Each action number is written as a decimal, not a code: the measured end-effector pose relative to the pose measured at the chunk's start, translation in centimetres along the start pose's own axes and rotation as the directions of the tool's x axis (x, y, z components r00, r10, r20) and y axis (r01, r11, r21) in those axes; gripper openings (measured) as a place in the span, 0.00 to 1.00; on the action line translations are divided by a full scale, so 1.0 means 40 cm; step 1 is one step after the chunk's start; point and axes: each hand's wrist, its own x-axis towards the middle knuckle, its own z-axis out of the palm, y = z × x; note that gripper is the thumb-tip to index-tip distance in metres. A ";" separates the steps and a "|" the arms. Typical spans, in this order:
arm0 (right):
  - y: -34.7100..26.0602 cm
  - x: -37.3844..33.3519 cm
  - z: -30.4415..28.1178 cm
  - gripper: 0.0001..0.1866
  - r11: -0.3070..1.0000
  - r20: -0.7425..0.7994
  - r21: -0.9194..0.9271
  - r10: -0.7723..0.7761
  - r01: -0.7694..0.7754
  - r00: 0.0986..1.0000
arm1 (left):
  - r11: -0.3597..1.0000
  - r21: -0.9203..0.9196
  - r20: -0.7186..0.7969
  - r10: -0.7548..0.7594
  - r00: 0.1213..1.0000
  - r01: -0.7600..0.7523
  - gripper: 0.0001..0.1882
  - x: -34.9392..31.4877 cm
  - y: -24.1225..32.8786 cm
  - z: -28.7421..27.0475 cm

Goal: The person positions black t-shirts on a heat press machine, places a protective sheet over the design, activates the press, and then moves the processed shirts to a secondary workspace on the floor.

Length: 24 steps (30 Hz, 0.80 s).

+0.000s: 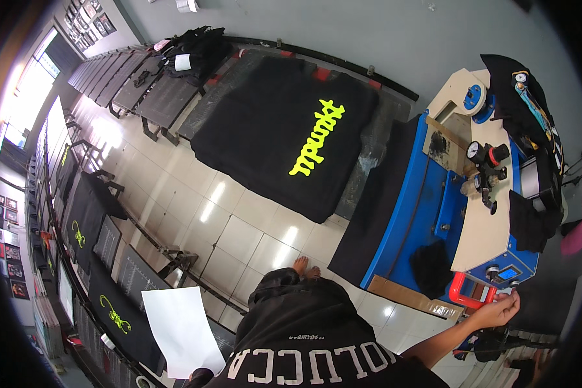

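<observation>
At the lower left a blank white sheet of paper [180, 326] hangs in front of me. My left hand [202, 376], dark and mostly covered, is at the sheet's lower edge and holds it there. My right hand [498, 312] reaches out to the right with bent fingers, just below the small knob and screen of a blue and cream heat press [491, 242]. Whatever its fingertips grip is hidden. Beside that hand is the press's red handle [467, 291]. Ahead lies a black garment [258, 129] with bright yellow lettering [320, 137], spread over a dark printing board [368, 171].
A long row of boards [132, 84] runs away at the back left, with piled black clothing [200, 55] on it. Another row at the left carries black pieces with yellow prints [115, 315]. Between them runs a tiled floor [239, 229]. A pressure gauge [475, 152] juts from the press.
</observation>
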 end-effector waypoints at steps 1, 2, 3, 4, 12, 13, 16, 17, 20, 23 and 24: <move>0.004 0.002 -0.006 0.13 1.000 0.031 -0.009 0.007 -0.007 1.000 | 1.000 0.027 -0.044 -0.009 0.999 0.011 0.21 0.003 0.000 0.001; 0.008 0.004 -0.013 0.13 1.000 0.061 -0.019 0.015 -0.013 0.998 | 0.998 0.062 -0.097 -0.019 0.995 0.025 0.21 0.006 -0.003 -0.009; 0.004 0.004 -0.015 0.13 1.000 0.087 -0.023 0.019 -0.017 0.996 | 0.994 0.098 -0.147 -0.032 0.989 0.047 0.22 0.013 -0.002 -0.008; -0.004 -0.005 -0.010 0.12 1.000 0.080 -0.024 0.018 -0.016 0.997 | 0.988 0.134 -0.230 -0.037 0.973 0.070 0.23 0.021 0.001 -0.011; -0.004 -0.060 -0.005 0.11 0.982 0.101 -0.076 0.182 -0.175 0.978 | 0.391 0.146 -0.626 0.748 0.221 -0.909 0.30 0.054 0.576 0.228; 0.000 -0.060 -0.010 0.11 0.987 0.101 -0.072 0.152 -0.145 0.983 | 0.333 0.359 -0.428 0.889 0.163 -0.872 0.31 -0.092 0.736 0.290; -0.005 -0.071 0.011 0.12 0.994 0.181 -0.016 0.105 -0.104 0.978 | -0.008 0.122 -0.162 0.986 -0.028 -0.992 0.35 -0.389 1.004 0.514; -0.008 -0.076 0.013 0.12 0.994 0.182 0.007 0.103 -0.106 0.978 | -0.085 -0.034 -0.107 0.991 -0.081 -0.996 0.35 -0.506 1.081 0.598; 0.011 -0.069 -0.005 0.12 0.997 0.165 0.015 0.072 -0.075 0.984 | -0.482 -0.067 -0.015 0.876 -0.482 -0.873 0.33 -0.918 1.230 0.754; 0.030 -0.057 -0.017 0.13 0.999 0.184 -0.034 0.029 -0.023 0.982 | -0.675 -0.101 0.068 0.728 -0.682 -0.730 0.33 -1.144 1.264 0.904; 0.032 -0.056 -0.018 0.13 0.999 0.187 -0.042 0.022 -0.014 0.982 | -0.706 -0.148 0.161 0.674 -0.721 -0.693 0.34 -1.210 1.252 0.944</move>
